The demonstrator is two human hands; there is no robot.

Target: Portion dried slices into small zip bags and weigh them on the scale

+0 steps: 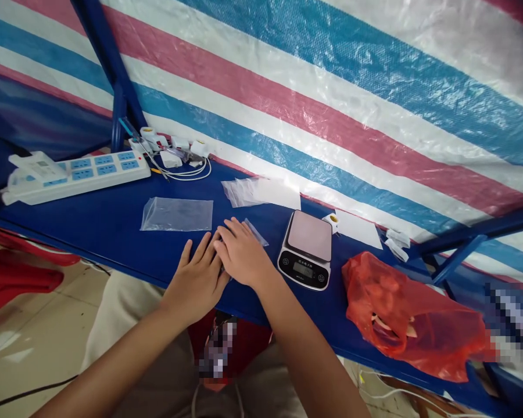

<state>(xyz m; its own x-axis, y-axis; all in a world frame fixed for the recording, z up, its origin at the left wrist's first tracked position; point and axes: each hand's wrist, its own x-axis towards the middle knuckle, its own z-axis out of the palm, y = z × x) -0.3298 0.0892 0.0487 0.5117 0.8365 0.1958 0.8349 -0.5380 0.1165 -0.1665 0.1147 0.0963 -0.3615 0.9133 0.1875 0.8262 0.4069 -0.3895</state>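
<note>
My left hand (197, 280) lies flat on the blue table (113, 226), fingers stretched out and together. My right hand (239, 252) rests beside it, fingers flat, partly overlapping the left fingertips. A small clear plastic bag (257, 232) peeks out from under the right fingers. A larger clear plastic bag (176, 215) lies to the left of both hands. A small digital scale (307, 248) stands just right of the right hand.
A white and blue power strip (76, 175) with chargers and cables (174, 152) sits at the back left. More clear bags (261, 191) lie behind the hands. A red plastic bag (412, 319) lies at the right. A striped tarp (331, 98) forms the backdrop.
</note>
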